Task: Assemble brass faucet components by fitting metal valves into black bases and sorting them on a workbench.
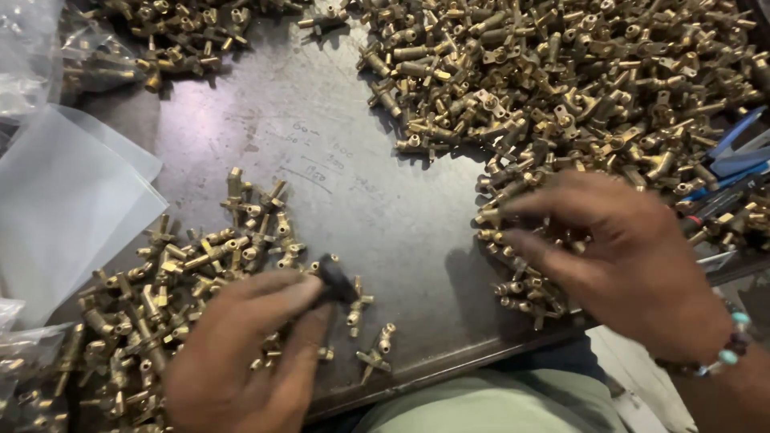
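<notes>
My left hand (241,353) is low on the left and pinches a small black part (334,279) with a brass tip between thumb and forefinger, just above a smaller heap of brass fittings (192,265). My right hand (618,256) reaches into the near edge of a large heap of brass fittings (561,88) on the right. Its thumb and fingers close around one brass fitting (491,216) at the heap's left edge. A beaded bracelet (726,349) sits on that wrist.
A dark metal table top (353,168) carries both heaps, with chalk marks in its middle. Clear plastic bags (64,200) lie at the left edge. A third heap of fittings (176,32) sits at the back left. Blue-handled tools (734,156) rest at the right.
</notes>
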